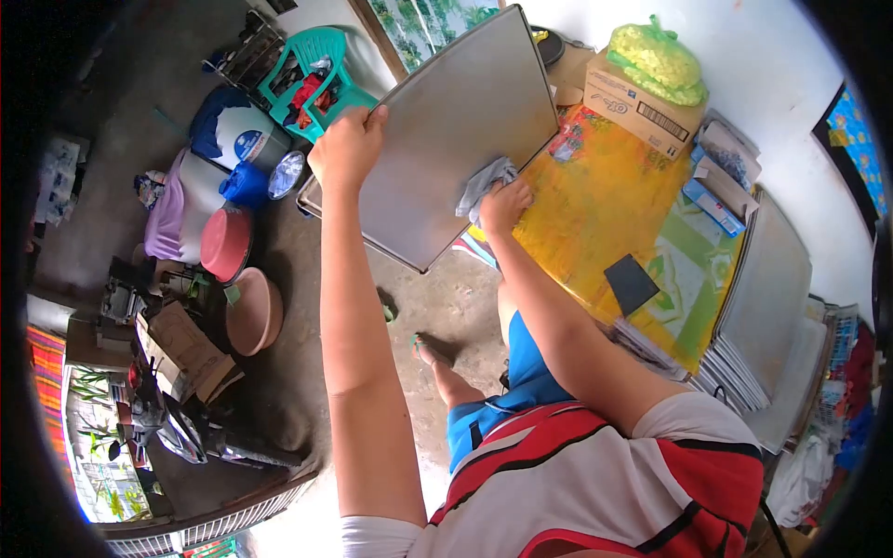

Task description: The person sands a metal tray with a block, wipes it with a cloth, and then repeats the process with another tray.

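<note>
Flat rectangular metal tray, smooth matte grey, tilted with long axis running diagonally, edge gripped by left hand; right hand fingers closed on crumpled grey cloth against its surface.

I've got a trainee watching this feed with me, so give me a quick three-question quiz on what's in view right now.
1. True or false: the left hand grips the edge of the metal tray.
2. What does the right hand press against the tray? A) a sponge B) a grey cloth C) a brush
3. What sits on top of the cardboard box on the table?

Key:
1. True; the tray is held tilted, clear of the table.
2. B.
3. A yellow-green mesh bag.
</note>
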### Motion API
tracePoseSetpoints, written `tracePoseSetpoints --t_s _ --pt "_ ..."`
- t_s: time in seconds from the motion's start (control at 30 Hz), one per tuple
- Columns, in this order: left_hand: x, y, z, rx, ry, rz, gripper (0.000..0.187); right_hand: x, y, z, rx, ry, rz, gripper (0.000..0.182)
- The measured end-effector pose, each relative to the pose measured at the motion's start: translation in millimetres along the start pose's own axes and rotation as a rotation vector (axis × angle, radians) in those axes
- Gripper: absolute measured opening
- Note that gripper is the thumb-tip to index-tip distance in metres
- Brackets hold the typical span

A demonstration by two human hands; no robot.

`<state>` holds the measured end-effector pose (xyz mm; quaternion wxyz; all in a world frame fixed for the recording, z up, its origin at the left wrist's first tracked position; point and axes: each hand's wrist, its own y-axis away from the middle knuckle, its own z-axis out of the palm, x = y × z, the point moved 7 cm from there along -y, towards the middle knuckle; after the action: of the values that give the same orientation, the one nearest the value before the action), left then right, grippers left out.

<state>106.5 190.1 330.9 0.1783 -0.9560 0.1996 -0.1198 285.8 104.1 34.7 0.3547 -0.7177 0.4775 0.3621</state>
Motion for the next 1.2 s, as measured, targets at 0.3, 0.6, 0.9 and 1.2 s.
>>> tracePoseSetpoints --t_s 0.3,0.6,0.9,1.2 --pt "-15 18 -2 -0.007 -0.035 -0.097 0.044 -17 39 -6 -0.024 -0.143 -0.174 0.050" --pt "-27 15 1 -0.041 -0.066 -0.200 0.047 -20 169 9 -0.232 -0.258 -0.255 0.046" --pt "-33 41 -6 -0.156 -0.064 -0.092 0.051 45 265 13 -1.087 -0.010 -0.426 0.040" --pt "-10 82 -24 -0.051 0.046 0.041 0.033 65 209 2 -1.057 -0.271 -0.124 0.033"
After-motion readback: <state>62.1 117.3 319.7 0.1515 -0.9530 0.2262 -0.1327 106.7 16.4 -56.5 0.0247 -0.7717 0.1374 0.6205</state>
